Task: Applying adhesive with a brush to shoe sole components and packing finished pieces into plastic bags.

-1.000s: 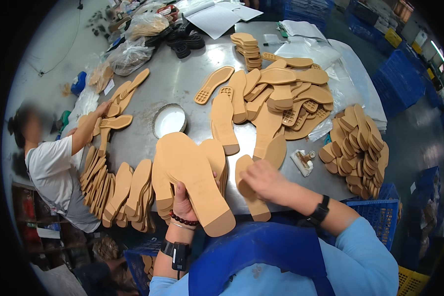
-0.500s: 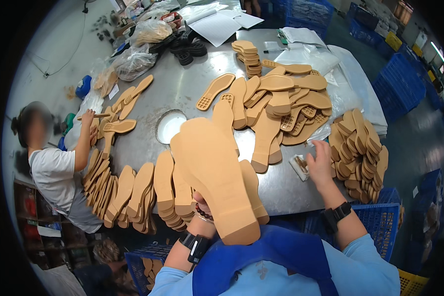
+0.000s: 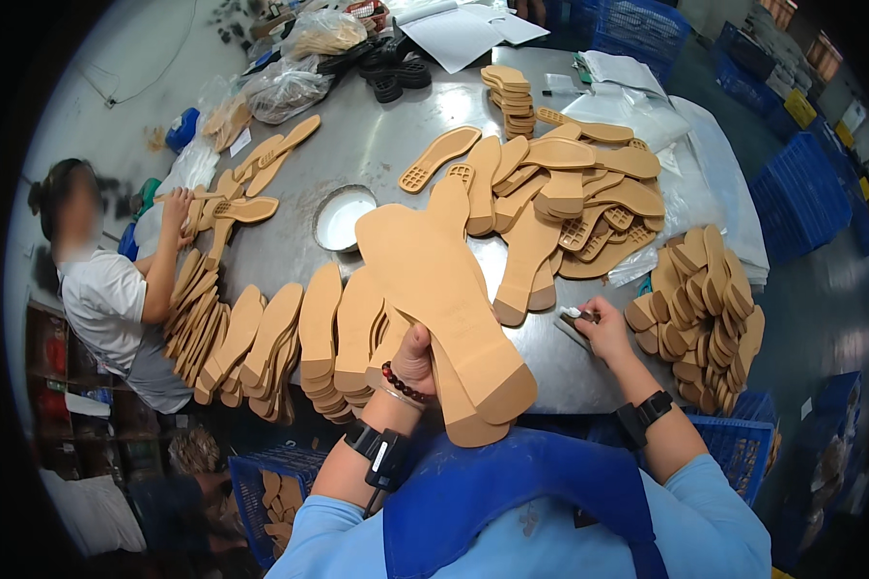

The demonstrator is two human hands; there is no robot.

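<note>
My left hand (image 3: 414,359) is closed on tan shoe soles (image 3: 444,285), its thumb on the near edge. At least two overlap, heels toward me, smooth faces up. Past the table's near edge to the right, my right hand (image 3: 603,328) pinches a small dark and white object (image 3: 574,317); its kind does not show clearly. A flat pale piece (image 3: 572,333) lies under it on the metal table. Just beyond my hands is a loose heap of tan soles (image 3: 560,154), some showing gridded undersides. A stacked pile of soles (image 3: 705,309) stands right of my right hand.
A row of stacked soles (image 3: 275,338) lines the near left edge. A round white dish (image 3: 343,220) sits mid-table. Another person (image 3: 111,299) works at the left, hands at more soles. Plastic sheets (image 3: 705,174) cover the right side; blue crates (image 3: 734,444) stand below.
My right hand has closed on the small object beside the flat piece; before, its fingers were apart above the table. The soles in my left hand have shifted and fanned slightly apart.
</note>
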